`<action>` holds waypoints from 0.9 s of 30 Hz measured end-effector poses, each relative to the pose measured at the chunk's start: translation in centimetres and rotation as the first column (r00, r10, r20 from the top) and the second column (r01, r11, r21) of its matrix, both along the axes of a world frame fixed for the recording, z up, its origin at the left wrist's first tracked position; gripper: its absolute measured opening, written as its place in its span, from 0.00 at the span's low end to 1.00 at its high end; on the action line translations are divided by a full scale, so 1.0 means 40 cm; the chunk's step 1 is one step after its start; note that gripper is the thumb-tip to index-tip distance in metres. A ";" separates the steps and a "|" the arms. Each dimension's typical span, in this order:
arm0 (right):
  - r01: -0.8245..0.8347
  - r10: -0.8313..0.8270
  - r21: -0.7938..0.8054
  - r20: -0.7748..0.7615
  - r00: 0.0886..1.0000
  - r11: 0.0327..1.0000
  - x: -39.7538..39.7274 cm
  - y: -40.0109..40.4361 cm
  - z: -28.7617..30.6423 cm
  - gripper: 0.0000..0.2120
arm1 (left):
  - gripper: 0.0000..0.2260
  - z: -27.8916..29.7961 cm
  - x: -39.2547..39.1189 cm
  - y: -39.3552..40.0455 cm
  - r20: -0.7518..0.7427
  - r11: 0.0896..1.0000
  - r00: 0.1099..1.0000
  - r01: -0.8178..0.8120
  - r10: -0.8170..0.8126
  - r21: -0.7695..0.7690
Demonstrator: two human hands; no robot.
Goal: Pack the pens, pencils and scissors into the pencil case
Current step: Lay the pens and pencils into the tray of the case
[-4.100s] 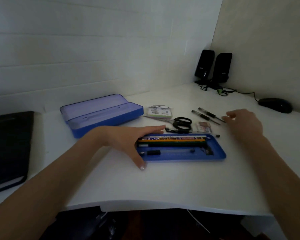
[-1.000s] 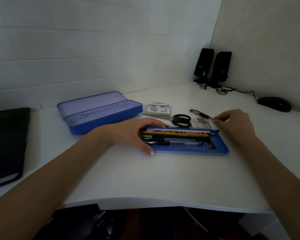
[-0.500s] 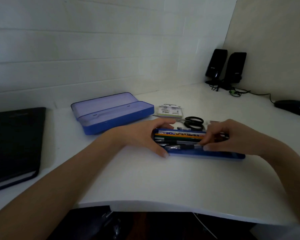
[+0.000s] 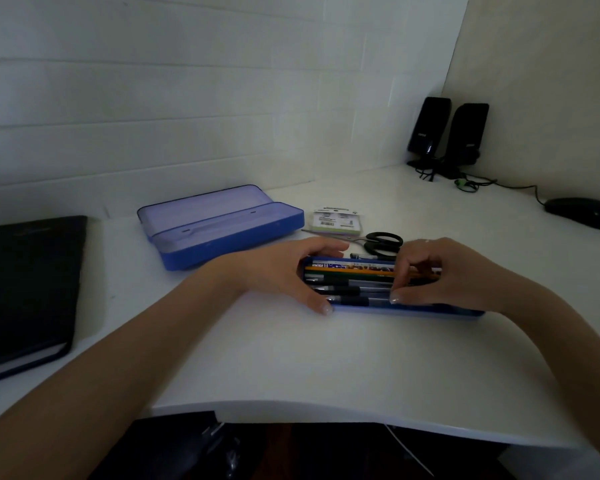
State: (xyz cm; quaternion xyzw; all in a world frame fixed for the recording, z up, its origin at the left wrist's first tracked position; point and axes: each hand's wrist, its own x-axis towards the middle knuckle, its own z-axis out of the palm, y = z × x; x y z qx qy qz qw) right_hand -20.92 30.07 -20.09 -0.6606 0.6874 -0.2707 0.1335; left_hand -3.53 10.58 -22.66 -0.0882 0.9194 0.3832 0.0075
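Note:
A shallow blue pencil case tray (image 4: 430, 310) lies on the white desk and holds several pencils (image 4: 347, 270) and pens (image 4: 354, 291) side by side. My left hand (image 4: 274, 271) grips the tray's left end, thumb on the near rim. My right hand (image 4: 444, 278) reaches over the tray's right half, its thumb and fingertips closed on the nearest pen among the others. Black-handled scissors (image 4: 383, 241) lie on the desk just behind the tray. Another pen (image 4: 364, 257) lies against the tray's far side. The tray's right end is hidden by my right hand.
The open blue pencil case (image 4: 222, 233) sits back left. A small labelled packet (image 4: 336, 221) lies behind the scissors. A black notebook (image 4: 25, 289) is at the far left. Two black speakers (image 4: 447, 133) and a mouse (image 4: 582, 213) stand at the back right. The desk edge curves close in front.
My right hand picked a pen off the desk at the right and brought it into the tray. More pens lie in the tray than four seconds ago. My left hand stayed on the tray.

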 end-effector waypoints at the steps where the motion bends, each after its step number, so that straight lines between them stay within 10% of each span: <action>1: 0.043 -0.043 -0.028 0.002 0.999 0.999 -0.008 -0.002 -0.001 0.09 | 0.41 0.000 0.000 0.000 -0.003 1.000 1.000 0.005 -0.005 0.007; 8: 0.598 -0.628 -0.273 -0.031 0.777 0.754 -0.125 0.006 -0.036 0.08 | 0.37 -0.004 -0.002 -0.001 -0.042 1.000 0.999 -0.001 0.002 0.016; 16: 0.517 -0.518 0.031 0.018 0.855 0.855 -0.135 0.043 -0.019 0.05 | 0.36 0.014 0.017 -0.005 -0.010 0.994 0.998 0.065 -0.064 0.092; 27: 0.455 -0.453 -0.013 -0.134 0.882 0.890 -0.142 0.040 -0.031 0.05 | 0.37 0.012 0.015 0.000 -0.047 0.998 0.999 0.027 -0.024 0.063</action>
